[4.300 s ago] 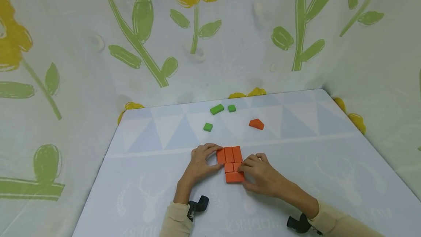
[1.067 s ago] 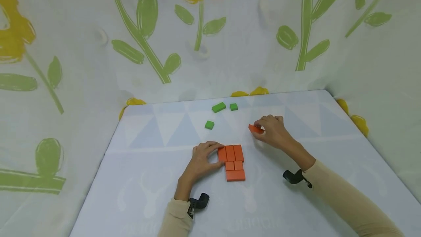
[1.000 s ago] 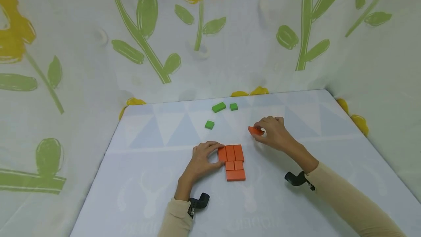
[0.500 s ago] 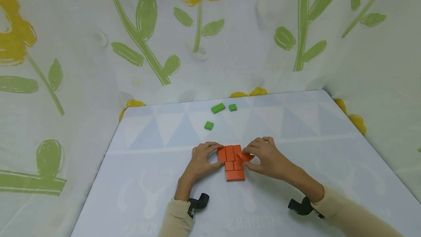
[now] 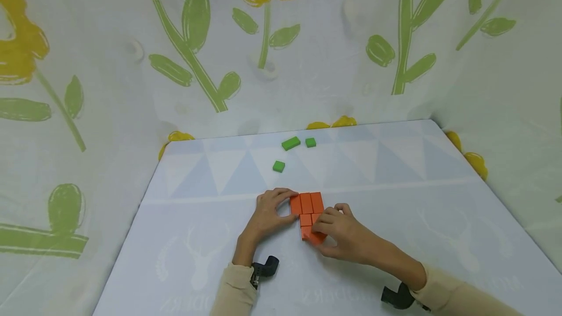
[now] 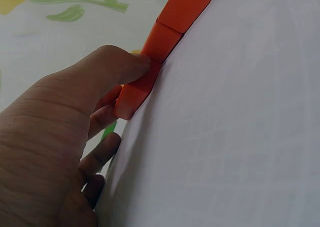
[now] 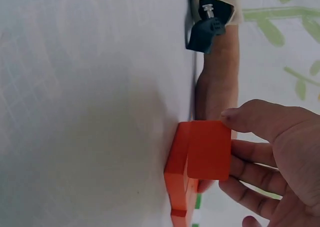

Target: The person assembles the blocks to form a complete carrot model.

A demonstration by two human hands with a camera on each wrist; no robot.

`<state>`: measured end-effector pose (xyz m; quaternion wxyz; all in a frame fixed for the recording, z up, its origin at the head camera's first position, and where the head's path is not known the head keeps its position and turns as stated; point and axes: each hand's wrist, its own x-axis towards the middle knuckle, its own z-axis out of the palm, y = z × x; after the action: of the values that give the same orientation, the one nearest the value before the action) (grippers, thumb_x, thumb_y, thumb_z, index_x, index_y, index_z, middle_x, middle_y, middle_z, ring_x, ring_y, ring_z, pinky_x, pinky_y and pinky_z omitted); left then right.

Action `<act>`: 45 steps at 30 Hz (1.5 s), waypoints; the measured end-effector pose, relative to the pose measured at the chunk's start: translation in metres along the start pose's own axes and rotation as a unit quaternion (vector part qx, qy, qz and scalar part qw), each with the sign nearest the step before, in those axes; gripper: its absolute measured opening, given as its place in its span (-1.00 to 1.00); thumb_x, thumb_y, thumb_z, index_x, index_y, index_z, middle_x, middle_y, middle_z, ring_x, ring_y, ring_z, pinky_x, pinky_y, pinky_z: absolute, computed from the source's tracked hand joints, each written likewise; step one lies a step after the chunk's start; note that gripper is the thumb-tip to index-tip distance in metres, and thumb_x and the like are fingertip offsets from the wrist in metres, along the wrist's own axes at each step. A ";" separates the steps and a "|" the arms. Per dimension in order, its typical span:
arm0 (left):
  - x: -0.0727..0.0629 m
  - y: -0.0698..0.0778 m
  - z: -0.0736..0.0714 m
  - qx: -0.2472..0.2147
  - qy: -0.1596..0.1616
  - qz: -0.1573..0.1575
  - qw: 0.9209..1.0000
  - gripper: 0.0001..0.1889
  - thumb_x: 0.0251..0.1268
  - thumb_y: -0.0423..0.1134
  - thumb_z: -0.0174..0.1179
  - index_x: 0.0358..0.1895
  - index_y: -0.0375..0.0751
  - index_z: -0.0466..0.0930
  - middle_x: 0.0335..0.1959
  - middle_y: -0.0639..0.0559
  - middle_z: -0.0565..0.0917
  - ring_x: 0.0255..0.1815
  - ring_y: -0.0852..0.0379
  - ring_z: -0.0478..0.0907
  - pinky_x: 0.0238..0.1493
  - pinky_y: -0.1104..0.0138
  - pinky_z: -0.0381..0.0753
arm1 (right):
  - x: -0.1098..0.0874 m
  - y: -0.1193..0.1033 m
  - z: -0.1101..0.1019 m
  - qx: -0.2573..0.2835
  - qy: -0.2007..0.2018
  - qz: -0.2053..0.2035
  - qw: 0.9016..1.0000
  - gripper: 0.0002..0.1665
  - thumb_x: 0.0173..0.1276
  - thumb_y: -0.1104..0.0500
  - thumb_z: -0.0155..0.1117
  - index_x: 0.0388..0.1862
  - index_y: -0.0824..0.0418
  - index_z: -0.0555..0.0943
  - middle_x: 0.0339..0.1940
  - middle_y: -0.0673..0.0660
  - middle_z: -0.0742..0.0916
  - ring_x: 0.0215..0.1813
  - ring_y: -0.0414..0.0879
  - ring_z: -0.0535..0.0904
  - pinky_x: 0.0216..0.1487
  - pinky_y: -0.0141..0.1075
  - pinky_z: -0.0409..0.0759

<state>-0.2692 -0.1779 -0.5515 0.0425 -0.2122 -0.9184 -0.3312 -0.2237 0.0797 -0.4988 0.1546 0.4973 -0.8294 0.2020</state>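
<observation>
Orange blocks [image 5: 306, 204] lie flat on the table, fitted side by side: a row of three oblong ones at the far end, two small ones in the middle, and a crosswise one nearest me. My left hand [image 5: 265, 212] pinches the far-left block [image 6: 136, 94] between thumb and fingers. An angular orange block [image 7: 209, 149] is pinched in my right hand [image 5: 349, 235], tilted against the near end of the arrangement. The fingers of that hand partly cover the middle and near blocks in the head view.
Farther back on the table [image 5: 219, 247] lie a long green block [image 5: 291, 143] and two small green blocks, one [image 5: 311, 142] beside it and one [image 5: 278, 166] nearer. A flower-print cloth wall [image 5: 307, 91] rises behind the table.
My right hand has picked up the angular orange block from the table's back right and brought it to the arrangement's near end. My left hand has stayed at the far-left block.
</observation>
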 end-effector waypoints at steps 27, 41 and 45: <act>0.005 -0.003 -0.004 0.002 0.001 0.008 1.000 -0.45 0.20 0.10 0.35 0.28 0.17 0.55 0.27 0.26 0.49 0.26 0.14 0.37 0.32 0.01 0.13 | 0.018 0.023 -0.010 0.003 -0.041 0.075 0.996 -0.64 0.18 0.02 0.53 -0.08 0.11 0.71 -0.11 -0.07 0.71 0.03 -0.10 0.54 0.05 -0.02 0.38; 0.003 -0.002 0.000 0.003 -0.001 -0.002 1.000 -0.46 0.18 0.09 0.37 0.27 0.17 0.58 0.25 0.24 0.51 0.25 0.13 0.38 0.29 0.02 0.16 | 0.090 0.096 -0.019 0.016 -0.007 0.164 0.986 -0.60 0.29 0.15 0.45 0.08 0.21 0.64 0.02 0.11 0.70 0.15 0.07 0.46 0.01 0.03 0.32; 0.001 0.000 0.001 -0.005 0.000 0.001 1.000 -0.47 0.18 0.07 0.37 0.26 0.16 0.58 0.24 0.23 0.52 0.24 0.12 0.39 0.27 0.00 0.17 | 0.107 0.119 -0.009 0.009 -0.013 0.176 0.984 -0.61 0.30 0.14 0.44 0.07 0.22 0.64 0.03 0.12 0.69 0.14 0.09 0.45 0.01 0.06 0.32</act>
<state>-0.2704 -0.1769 -0.5525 0.0419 -0.2137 -0.9165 -0.3356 -0.3775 0.0528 -0.4639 0.1014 0.3479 -0.9041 0.2264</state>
